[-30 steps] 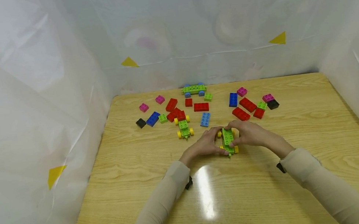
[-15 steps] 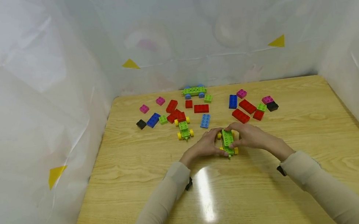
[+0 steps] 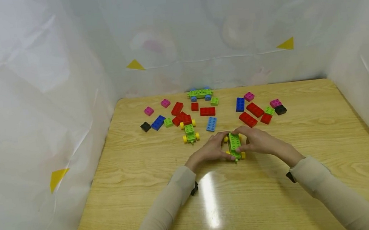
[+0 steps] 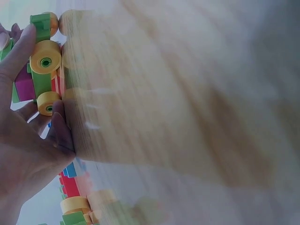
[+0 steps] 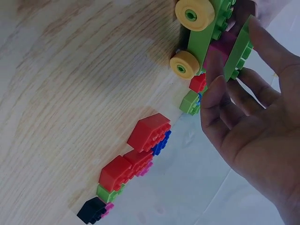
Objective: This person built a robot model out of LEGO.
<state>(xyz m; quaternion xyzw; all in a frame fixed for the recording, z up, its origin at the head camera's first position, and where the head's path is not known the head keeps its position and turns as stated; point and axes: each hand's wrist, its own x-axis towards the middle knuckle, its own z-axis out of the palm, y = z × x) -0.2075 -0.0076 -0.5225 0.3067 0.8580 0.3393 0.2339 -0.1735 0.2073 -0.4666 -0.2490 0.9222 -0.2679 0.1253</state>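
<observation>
Right of the table's middle stands a small toy car base (image 5: 201,47), green with yellow wheels. My left hand (image 3: 212,149) grips it from the left, thumb at the near end and fingers by the far wheels. A purple brick (image 5: 224,46) sits on the base, mostly hidden in the head view. Above that lies a long green brick (image 3: 234,139), which my right hand (image 3: 259,139) holds between thumb and fingers. In the right wrist view the green brick lies over the purple one, its studs facing away from the base.
Left of my hands stands another yellow-wheeled car (image 3: 189,129) with green and red bricks. A light blue brick (image 3: 211,124) lies just beyond. Behind are a blue-wheeled base (image 3: 200,93) and loose bricks, including red ones (image 3: 248,119) and a black one (image 3: 280,109). White sheeting (image 3: 195,26) encloses the table.
Both hands keep almost the same hold on the car and the green brick. The head view has shifted very slightly; the other bricks lie where they were.
</observation>
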